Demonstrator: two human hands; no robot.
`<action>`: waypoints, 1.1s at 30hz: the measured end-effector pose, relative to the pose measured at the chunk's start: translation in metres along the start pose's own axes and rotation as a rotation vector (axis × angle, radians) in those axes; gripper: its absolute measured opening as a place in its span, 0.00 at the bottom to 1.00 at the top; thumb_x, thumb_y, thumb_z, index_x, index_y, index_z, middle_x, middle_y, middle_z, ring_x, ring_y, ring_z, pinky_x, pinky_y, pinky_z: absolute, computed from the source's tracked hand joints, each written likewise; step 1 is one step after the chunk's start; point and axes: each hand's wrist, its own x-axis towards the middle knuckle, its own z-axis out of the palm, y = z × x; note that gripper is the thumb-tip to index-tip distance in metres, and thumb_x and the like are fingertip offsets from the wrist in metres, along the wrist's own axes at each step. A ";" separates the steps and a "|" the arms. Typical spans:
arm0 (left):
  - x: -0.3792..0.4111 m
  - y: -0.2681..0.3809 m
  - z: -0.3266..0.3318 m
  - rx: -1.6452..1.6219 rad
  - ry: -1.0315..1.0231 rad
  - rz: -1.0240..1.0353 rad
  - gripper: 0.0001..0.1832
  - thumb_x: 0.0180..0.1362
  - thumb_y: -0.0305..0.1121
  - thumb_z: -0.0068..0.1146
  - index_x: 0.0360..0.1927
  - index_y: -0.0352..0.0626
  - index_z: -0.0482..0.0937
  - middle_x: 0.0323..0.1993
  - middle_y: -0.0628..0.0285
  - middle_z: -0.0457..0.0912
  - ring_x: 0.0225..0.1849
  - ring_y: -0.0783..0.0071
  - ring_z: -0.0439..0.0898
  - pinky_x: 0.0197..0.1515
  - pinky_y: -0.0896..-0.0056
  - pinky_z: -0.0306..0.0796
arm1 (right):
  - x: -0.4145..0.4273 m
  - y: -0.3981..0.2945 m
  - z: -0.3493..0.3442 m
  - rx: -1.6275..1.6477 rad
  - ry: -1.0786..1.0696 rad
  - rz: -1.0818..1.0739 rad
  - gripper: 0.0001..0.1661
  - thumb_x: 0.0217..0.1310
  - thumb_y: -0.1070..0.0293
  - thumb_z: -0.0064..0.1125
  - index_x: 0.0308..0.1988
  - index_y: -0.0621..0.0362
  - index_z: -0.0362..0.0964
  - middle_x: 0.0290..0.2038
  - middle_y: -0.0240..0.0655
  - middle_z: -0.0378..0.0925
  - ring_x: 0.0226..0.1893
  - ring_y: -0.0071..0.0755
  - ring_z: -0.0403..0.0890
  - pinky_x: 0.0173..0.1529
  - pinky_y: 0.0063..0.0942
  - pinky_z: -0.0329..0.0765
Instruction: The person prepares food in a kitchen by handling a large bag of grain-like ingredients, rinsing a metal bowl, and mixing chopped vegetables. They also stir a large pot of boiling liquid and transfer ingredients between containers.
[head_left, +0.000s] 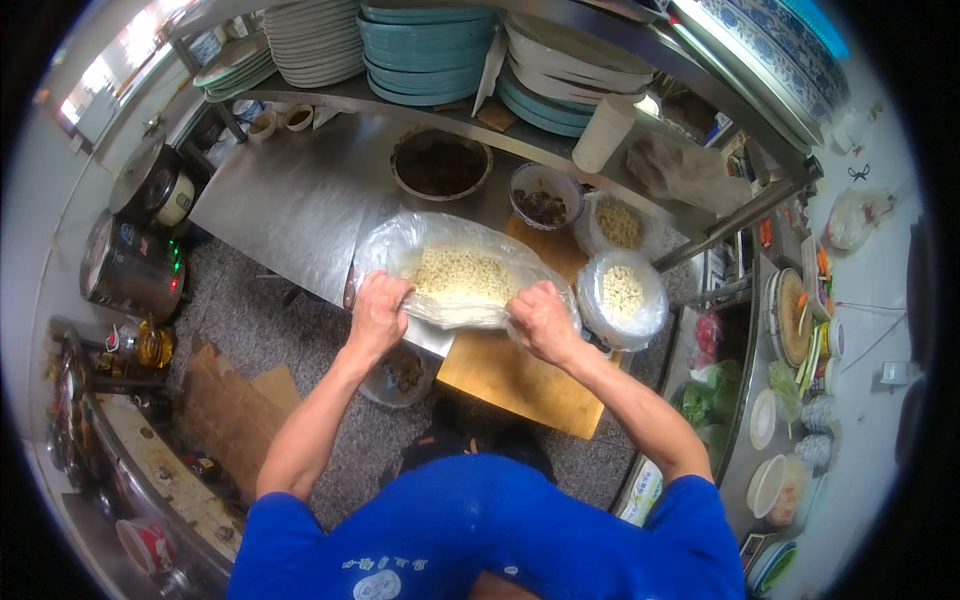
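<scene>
A clear plastic bag (390, 232) is stretched wide in front of me, with small pale diced pieces (461, 276) lying inside it. My left hand (380, 311) grips the near left part of its rim, fingers closed on the plastic. At the near right, my right hand (544, 319) is closed on the same rim. The bag hangs over the steel worktop's edge and a wooden cutting board (525, 382). Just right of my right hand stands a plastic-lined bowl of pale diced pieces (622, 291). Behind it is another lined container of tan pieces (619, 223).
On the steel worktop (292, 195) stand a wide bowl of dark contents (441, 163) and a patterned bowl with dark chunks (541, 196). A shelf of stacked blue plates (427, 56) overhangs the back. Flattened cardboard (232, 409) lies on the floor at left. A side counter with vegetables runs along the right.
</scene>
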 end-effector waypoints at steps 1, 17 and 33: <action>0.010 0.013 -0.015 -0.025 0.087 0.017 0.10 0.40 0.15 0.51 0.28 0.38 0.75 0.26 0.49 0.78 0.36 0.50 0.78 0.60 0.46 0.69 | 0.007 -0.010 -0.027 0.008 0.066 -0.044 0.04 0.51 0.75 0.58 0.29 0.56 0.70 0.25 0.37 0.71 0.31 0.41 0.75 0.48 0.42 0.70; 0.050 -0.041 0.156 -0.044 -0.210 -0.674 0.18 0.54 0.31 0.54 0.48 0.36 0.82 0.46 0.39 0.82 0.51 0.43 0.81 0.55 0.50 0.73 | 0.078 0.022 0.137 0.285 0.079 0.787 0.20 0.56 0.75 0.48 0.49 0.68 0.72 0.49 0.63 0.74 0.50 0.65 0.75 0.56 0.50 0.72; 0.028 -0.019 0.233 -0.734 0.352 -0.783 0.15 0.68 0.34 0.48 0.48 0.34 0.79 0.47 0.52 0.83 0.50 0.60 0.79 0.55 0.65 0.71 | 0.059 0.048 0.206 0.747 0.665 1.002 0.23 0.70 0.60 0.51 0.56 0.63 0.74 0.55 0.49 0.78 0.59 0.50 0.75 0.64 0.39 0.68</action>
